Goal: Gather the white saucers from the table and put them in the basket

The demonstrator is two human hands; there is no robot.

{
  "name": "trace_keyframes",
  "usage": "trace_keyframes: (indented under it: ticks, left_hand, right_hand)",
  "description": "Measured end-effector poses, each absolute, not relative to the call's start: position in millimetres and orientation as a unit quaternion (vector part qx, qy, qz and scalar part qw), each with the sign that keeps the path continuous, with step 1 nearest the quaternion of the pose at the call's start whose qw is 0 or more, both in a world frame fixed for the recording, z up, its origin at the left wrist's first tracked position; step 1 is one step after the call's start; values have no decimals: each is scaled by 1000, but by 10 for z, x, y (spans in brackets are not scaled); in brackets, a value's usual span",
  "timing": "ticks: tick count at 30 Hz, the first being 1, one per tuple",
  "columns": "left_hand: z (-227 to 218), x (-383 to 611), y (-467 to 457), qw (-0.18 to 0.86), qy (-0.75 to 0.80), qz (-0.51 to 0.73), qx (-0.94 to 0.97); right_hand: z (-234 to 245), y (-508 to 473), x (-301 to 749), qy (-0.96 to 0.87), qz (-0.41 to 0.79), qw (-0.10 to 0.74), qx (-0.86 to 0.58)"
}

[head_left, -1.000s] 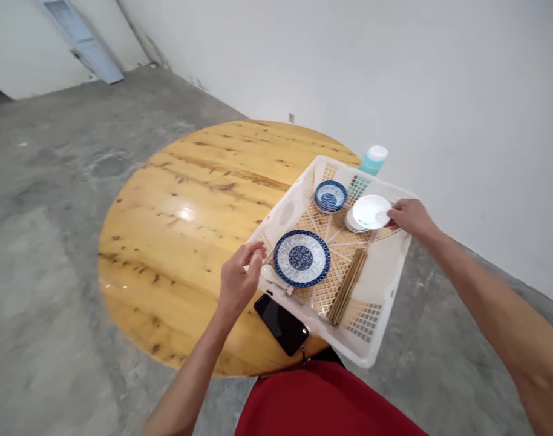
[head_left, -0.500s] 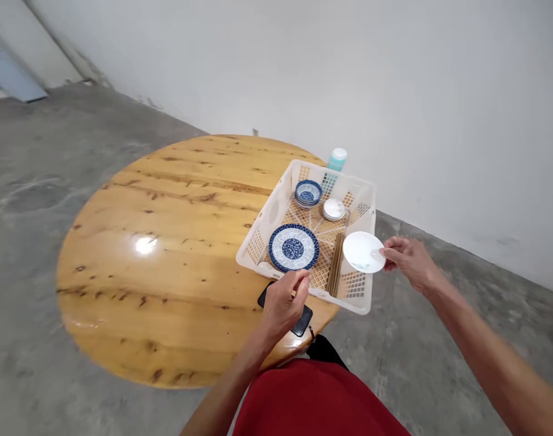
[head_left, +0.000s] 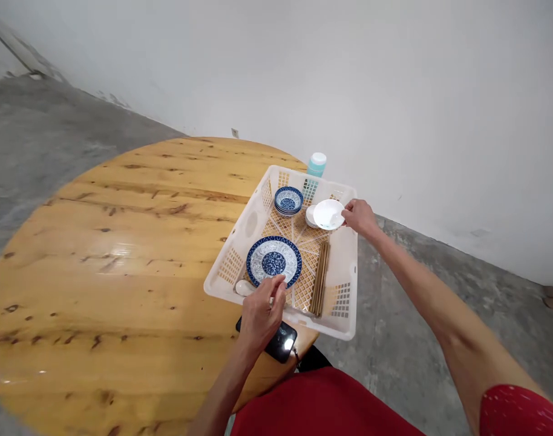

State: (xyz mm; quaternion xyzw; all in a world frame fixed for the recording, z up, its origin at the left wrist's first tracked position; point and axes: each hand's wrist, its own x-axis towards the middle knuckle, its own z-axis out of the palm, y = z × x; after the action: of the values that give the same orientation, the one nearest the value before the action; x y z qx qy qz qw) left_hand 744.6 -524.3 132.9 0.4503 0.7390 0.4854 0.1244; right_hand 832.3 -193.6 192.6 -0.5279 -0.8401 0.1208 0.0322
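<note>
My right hand (head_left: 360,217) pinches the rim of a small white dish (head_left: 328,215) with a faint print. The dish is tilted over a stack of small white dishes (head_left: 311,216) in the basket, partly hiding it. My left hand (head_left: 264,309) is over the near rim of the white plastic basket (head_left: 281,166), fingers curled together with nothing visible in them. Just beyond its fingertips lies a blue-and-white plate (head_left: 273,263). The basket also holds a stack of blue-patterned bowls (head_left: 288,200), a row of wooden chopsticks (head_left: 320,278) and a white spoon (head_left: 244,287).
A round wooden table (head_left: 122,242) bears the basket near its right edge. Behind the basket stands a turquoise bottle with a white cap (head_left: 317,163). A black phone (head_left: 281,344) lies under my left hand. The white wall (head_left: 394,109) rises beyond.
My right hand has carried the white dish from the basket's right side inward and back, to the small dish stack. My left hand stays near the front rim. The view has shifted.
</note>
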Motion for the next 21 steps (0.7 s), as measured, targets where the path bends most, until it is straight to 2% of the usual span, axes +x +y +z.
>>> trace_keyframes:
  ticks: [4,11,15,21]
  left_hand:
    - [1222,7342,-5153,69,774,465,425]
    - [991,7357,-5021,-25,801,425,421]
    - [979,7368,-4965,-81,814,394,419]
    - [1040,7372,-4931,-112,826,350,428]
  right_hand:
    - [1655,-1445,7906,-845,60,24,-531]
    - [1180,-973,7575,-844,59,-83,-526]
    - [1060,-841,7535,-835,60,-109,-536]
    - [968,-795,7504,-850,46,-127,-510]
